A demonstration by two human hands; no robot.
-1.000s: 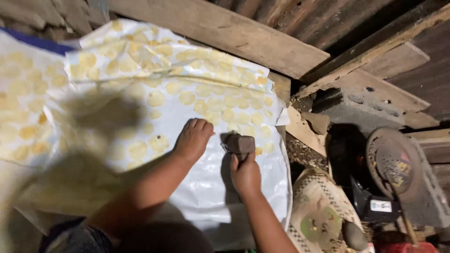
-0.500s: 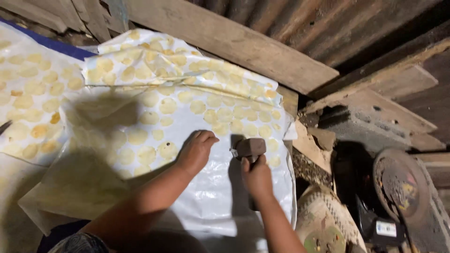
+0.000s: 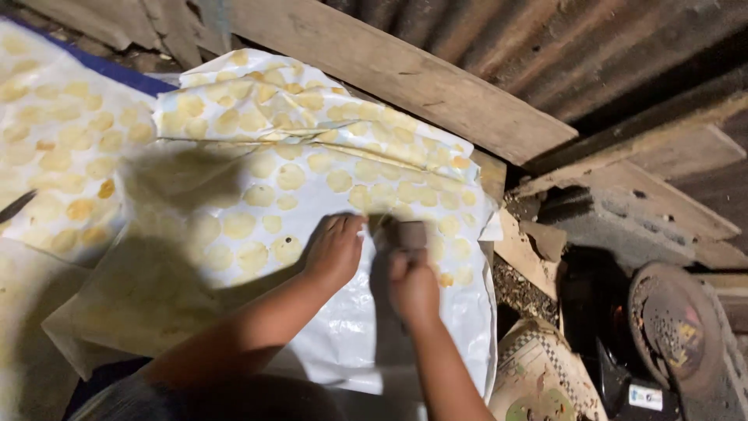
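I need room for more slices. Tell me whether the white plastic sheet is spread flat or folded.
Mostly spread, not flat: the white plastic sheet lies open under the left hand, but a creased fold runs across its upper part.

2 bare forearms, no sleeves or jewellery showing, dark garment [image 3: 117, 390] at bottom edge.

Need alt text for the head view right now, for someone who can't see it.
The left hand presses flat on a white sheet dotted with pale yellow discs, while the right hand holds a small dark tool against it. A wooden plank runs behind.
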